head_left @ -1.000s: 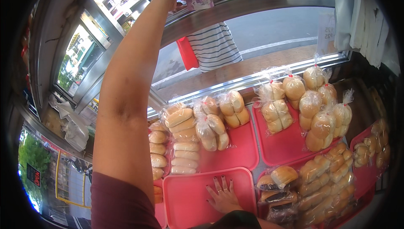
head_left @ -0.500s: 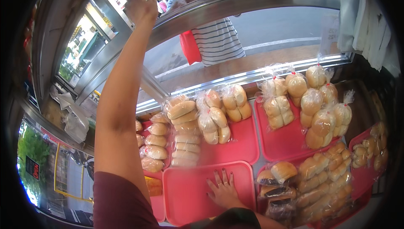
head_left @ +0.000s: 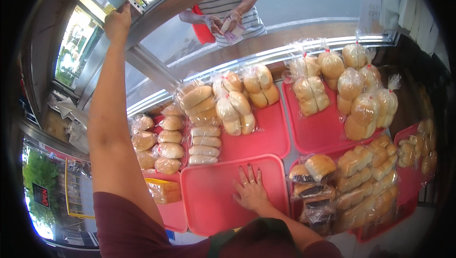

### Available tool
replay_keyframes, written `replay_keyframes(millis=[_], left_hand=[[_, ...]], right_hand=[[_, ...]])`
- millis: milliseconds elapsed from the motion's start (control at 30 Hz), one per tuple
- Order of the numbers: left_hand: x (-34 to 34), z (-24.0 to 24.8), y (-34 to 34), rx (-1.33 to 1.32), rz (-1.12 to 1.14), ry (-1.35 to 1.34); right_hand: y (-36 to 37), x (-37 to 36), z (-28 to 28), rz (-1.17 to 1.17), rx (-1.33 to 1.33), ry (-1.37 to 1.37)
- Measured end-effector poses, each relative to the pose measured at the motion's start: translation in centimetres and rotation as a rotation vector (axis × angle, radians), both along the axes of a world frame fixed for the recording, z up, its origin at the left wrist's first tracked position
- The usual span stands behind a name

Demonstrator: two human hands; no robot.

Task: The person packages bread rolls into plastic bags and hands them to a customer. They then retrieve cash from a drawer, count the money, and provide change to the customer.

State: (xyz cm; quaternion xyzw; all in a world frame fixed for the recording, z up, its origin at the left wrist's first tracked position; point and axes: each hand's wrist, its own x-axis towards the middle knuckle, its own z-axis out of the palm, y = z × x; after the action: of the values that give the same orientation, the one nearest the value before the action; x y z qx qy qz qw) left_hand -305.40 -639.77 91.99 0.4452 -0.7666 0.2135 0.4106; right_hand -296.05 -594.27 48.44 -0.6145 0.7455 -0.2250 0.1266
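My left hand [head_left: 118, 24] is raised at the upper left, its fingers curled at the metal window frame [head_left: 138, 32]. My right hand [head_left: 251, 192] lies flat with fingers spread on a bare red tray [head_left: 204, 206], and a ring shows on it. Beyond that tray, bagged bread rolls [head_left: 235, 111] and a bag of long rolls [head_left: 197, 99] rest on another red tray [head_left: 273, 134]. Left of my right hand, a wrapped loaf with a yellow band [head_left: 164, 190] sits beside bagged buns [head_left: 168, 149].
Outside the glass, a person in a striped shirt [head_left: 213, 9] holds paper notes [head_left: 232, 35] in both hands. Tied bags of bread [head_left: 363, 115] fill the right tray [head_left: 308, 134]. Dark-filled loaves [head_left: 313, 191] and packed rolls [head_left: 365, 187] lie nearer. White plastic bags [head_left: 413, 6] hang at the upper right.
My left hand has drawn back from beyond the window opening, down and left to the frame. My right hand stays on the tray. The person's hands with notes have come into view.
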Motion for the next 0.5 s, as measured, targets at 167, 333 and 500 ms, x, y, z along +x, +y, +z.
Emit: replay_keyframes(millis=[167,333,500], left_hand=[[-1.9,0.7,2.6,-0.155,-0.057,-0.134],[-5.6,-1.4,8.1,-0.287,-0.53,-0.134],[-1.7,-0.1,4.3,-0.076,-0.394,-0.124]], right_hand=[[0.0,0.6,-0.1,0.005,-0.084,0.005],[-0.2,0.6,-1.2,-0.034,-0.079,-0.022],[-0.1,0.9,-0.9,-0.042,-0.105,-0.043]])
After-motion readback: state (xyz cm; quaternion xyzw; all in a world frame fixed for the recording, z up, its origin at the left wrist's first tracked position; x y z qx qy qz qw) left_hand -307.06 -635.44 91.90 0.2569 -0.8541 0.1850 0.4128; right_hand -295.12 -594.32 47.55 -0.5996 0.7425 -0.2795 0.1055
